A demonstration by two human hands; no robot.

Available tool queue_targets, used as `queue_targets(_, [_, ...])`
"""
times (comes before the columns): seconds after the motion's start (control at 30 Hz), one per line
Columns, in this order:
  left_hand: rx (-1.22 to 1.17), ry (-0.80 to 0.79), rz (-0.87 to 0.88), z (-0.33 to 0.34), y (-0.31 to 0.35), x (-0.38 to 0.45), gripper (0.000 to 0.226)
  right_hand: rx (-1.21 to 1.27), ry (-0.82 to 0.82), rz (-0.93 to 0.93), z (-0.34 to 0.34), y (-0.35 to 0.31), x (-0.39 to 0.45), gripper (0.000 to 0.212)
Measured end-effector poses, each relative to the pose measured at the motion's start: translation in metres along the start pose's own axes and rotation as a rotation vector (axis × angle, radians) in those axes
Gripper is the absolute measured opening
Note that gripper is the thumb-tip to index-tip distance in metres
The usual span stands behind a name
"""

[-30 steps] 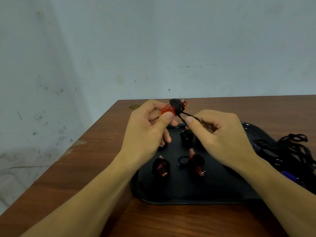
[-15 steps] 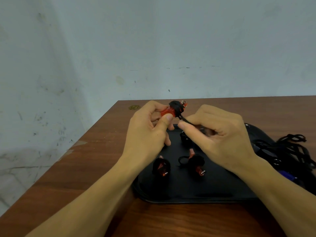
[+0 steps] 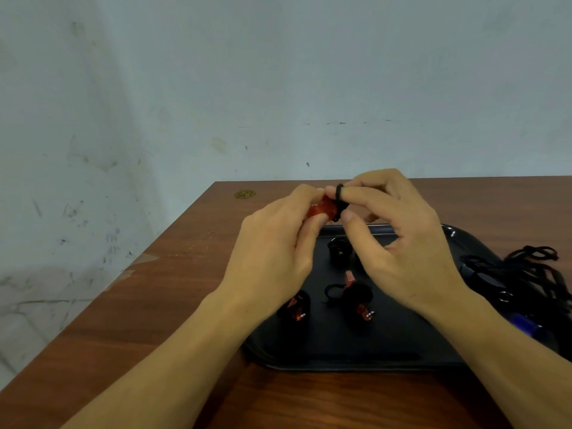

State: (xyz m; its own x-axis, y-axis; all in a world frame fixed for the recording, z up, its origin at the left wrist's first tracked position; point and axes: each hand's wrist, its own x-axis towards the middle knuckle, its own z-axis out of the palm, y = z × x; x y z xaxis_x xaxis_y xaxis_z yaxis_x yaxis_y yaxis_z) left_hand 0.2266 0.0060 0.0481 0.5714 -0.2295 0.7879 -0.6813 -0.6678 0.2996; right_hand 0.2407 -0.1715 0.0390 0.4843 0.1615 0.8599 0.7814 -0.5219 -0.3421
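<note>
Above the far edge of the black tray (image 3: 340, 354): left hand (image 3: 278, 239), grip pinching a red translucent plastic piece (image 3: 322, 209). Right hand (image 3: 399, 243), grip curled, black elastic loop (image 3: 339, 193) hooked round the index fingertip. Likely best to stretch evenly and seat each turn snug, untwisted. The plastic is hard and glossy, the cord matte and thin. Wrapped pieces (image 3: 356, 297) lie on the tray.

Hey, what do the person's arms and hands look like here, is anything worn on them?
Both are bare. The left hand and right hand wear no gloves. The left forearm and right forearm show no sleeve, watch or bracelet as far as the frame reaches. The visible nails are short and unpainted.
</note>
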Motion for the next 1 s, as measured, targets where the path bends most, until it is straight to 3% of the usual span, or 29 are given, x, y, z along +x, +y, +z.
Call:
queue_targets(0.07, [-0.066,0.032,-0.030,-0.001,0.001,0.001,0.021,0.065,-0.021,0.034,0.001,-0.001,0.000,0.028])
queue_targets(0.2, [-0.460,0.055,-0.213,0.000,0.004,0.002,0.015,0.284,-0.017,0.197,0.003,-0.006,-0.002,0.030])
queue_targets(0.33, [-0.429,0.077,-0.166,0.005,0.002,0.003,0.021,0.512,0.012,0.343,0.006,-0.014,-0.002,0.028])
queue_targets(0.43, [-0.406,-0.031,-0.138,0.011,0.006,0.000,0.035,0.581,-0.030,0.383,0.008,-0.017,-0.003,0.027])
queue_targets(0.53, [-0.427,-0.113,-0.172,0.013,0.010,-0.003,0.038,0.554,-0.064,0.403,0.008,-0.019,-0.004,0.026])
queue_targets(0.63, [-0.391,-0.126,-0.157,0.012,0.007,-0.003,0.026,0.474,-0.066,0.407,0.007,-0.019,-0.003,0.024])
queue_targets(0.8, [-0.367,-0.116,-0.198,0.010,0.011,-0.004,0.025,0.344,-0.055,0.407,0.009,-0.018,-0.005,0.021])
queue_targets(1.0, [-0.360,-0.122,-0.303,0.011,0.011,-0.003,0.025,0.156,-0.059,0.296,0.009,-0.017,-0.006,0.024])
